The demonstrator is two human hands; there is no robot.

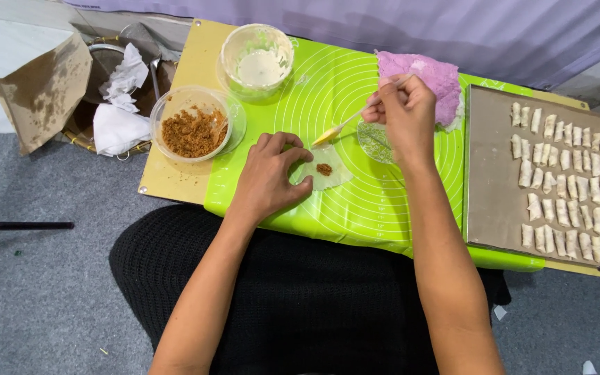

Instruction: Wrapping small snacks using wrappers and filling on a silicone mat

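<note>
Far to your left, off the counter, a torn brown paper bag [42,90] leans beside a wire basket [105,132] stuffed with crumpled white tissue [118,104]. On the near-left corner of the counter [168,182], just past the edge of the green silicone mat [355,201], stands a clear tub of brown crumbly filling [192,132]. Behind it, on the mat, a second clear tub [257,59] holds a pale, creamy liquid.

Your left hand [272,173] lies flat on the mat with its fingers loosely curled, not clenched around anything; the fingertips press down the left edge of a small translucent wrapper [328,177]. That wrapper lies on the mat between your two hands, with a little heap of the brown filling [324,169] at its middle.

Your right hand [401,111] is raised just beyond the wrapper, fingers pinched closed on the handle of a thin yellow-tipped spreader [338,128], whose tip slants down to the left, ending close to the wrapper's upper corner. Under that hand sits a stack of more round wrappers [371,142], and behind it a pink cloth [432,76].

At your far right, a flat tray [494,194] touches the mat and carries several rows of small rolled white pieces [567,184].
</note>
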